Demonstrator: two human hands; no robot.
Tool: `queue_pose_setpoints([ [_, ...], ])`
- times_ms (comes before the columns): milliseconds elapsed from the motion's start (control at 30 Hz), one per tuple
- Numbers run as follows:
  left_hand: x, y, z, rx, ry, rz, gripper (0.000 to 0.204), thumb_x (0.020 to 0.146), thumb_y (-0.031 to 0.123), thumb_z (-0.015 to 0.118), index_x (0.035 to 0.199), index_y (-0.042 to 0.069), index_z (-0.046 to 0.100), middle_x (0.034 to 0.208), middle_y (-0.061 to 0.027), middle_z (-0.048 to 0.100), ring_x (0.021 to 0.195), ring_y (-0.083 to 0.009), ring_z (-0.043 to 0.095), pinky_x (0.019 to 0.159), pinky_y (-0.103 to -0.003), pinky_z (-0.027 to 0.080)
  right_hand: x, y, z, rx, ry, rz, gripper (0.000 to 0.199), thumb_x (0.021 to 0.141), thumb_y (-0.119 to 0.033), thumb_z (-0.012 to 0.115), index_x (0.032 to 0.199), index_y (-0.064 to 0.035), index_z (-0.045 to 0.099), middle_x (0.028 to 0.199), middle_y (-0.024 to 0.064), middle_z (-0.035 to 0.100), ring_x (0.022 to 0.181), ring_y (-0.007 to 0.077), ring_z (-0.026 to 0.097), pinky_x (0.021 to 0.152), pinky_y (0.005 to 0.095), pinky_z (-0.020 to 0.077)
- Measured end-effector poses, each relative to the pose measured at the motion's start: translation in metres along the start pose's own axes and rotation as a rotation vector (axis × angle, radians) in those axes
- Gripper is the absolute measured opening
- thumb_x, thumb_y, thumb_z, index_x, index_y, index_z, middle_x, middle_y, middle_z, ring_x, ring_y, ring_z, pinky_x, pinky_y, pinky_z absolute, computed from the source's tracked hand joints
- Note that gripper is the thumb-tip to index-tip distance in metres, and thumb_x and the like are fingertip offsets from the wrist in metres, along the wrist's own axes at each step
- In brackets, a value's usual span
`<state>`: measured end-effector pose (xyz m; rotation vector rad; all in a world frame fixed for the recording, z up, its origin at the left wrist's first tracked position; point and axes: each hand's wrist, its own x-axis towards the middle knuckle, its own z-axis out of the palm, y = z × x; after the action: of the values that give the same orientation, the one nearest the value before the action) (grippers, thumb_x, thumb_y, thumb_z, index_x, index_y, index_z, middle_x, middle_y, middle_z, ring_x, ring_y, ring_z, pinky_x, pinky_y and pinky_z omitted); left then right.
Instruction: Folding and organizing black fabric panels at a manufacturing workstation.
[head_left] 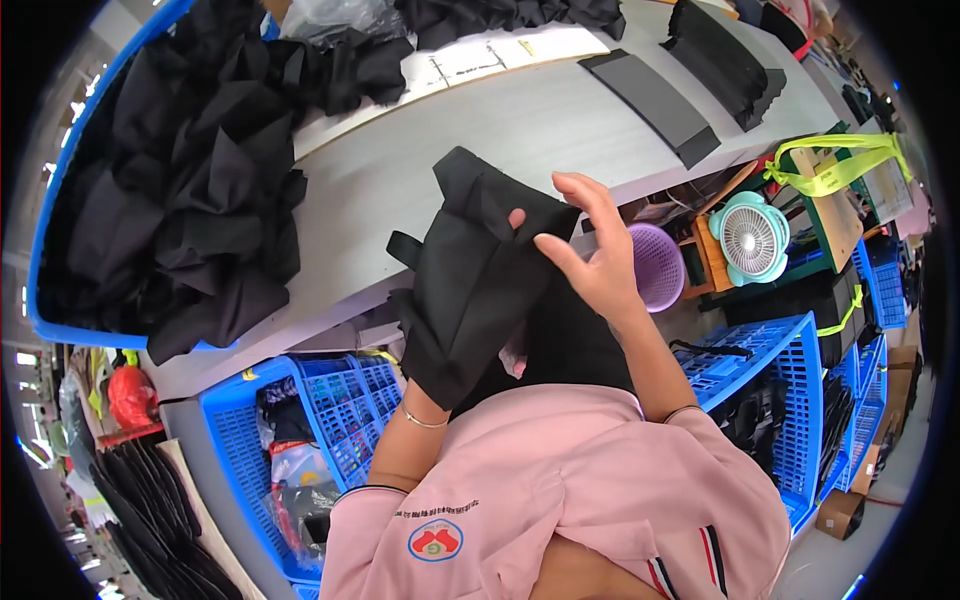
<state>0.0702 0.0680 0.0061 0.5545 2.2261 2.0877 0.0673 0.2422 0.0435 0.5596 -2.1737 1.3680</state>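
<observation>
A sewn black fabric piece [462,285] with a small loop at its side hangs over my left hand, in front of the table edge. Only the thumb tip of my left hand [516,218] shows against the cloth. Its other fingers are hidden by the folds, and the cloth reaches down to the wrist, where a thin bracelet shows. My right hand [605,268] is just right of the fabric's upper edge, thumb and fingers spread, with nothing held.
A large blue bin [50,260] heaped with black cloth [215,180] stands left. Flat black panels [652,105] lie on the grey table [375,200]. Blue crates [235,450] flank my body. A purple basket [655,268] and turquoise fan [752,240] are at right.
</observation>
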Motion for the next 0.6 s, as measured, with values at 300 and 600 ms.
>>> queue_pose_setpoints([
  [300, -0.028, -0.016, 0.005, -0.207, 0.045, -0.112, 0.047, 0.105, 0.025, 0.040, 0.148, 0.007, 0.035, 0.148, -0.0102, 0.043, 0.134, -0.0238, 0.046, 0.112, -0.041, 0.040, -0.005, 0.016, 0.031, -0.376, 0.115, -0.372, 0.052, 0.068, 0.006, 0.067, 0.118, -0.0047, 0.061, 0.105, 0.0091, 0.065, 0.087, 0.0272, 0.065, 0.077, 0.0379, 0.0530],
  [600, -0.041, -0.034, -0.028, -0.405, 0.124, -0.218, 0.047, 0.103, 0.025, 0.045, 0.146, 0.007, 0.039, 0.145, -0.0097, 0.047, 0.131, -0.0239, 0.048, 0.110, -0.040, 0.041, -0.013, 0.050, 0.003, 0.551, 0.095, 0.599, 0.025, 0.095, -0.011, 0.053, 0.081, 0.0050, 0.065, 0.079, 0.0084, 0.067, 0.072, 0.0144, 0.063, 0.073, 0.0261, 0.0504],
])
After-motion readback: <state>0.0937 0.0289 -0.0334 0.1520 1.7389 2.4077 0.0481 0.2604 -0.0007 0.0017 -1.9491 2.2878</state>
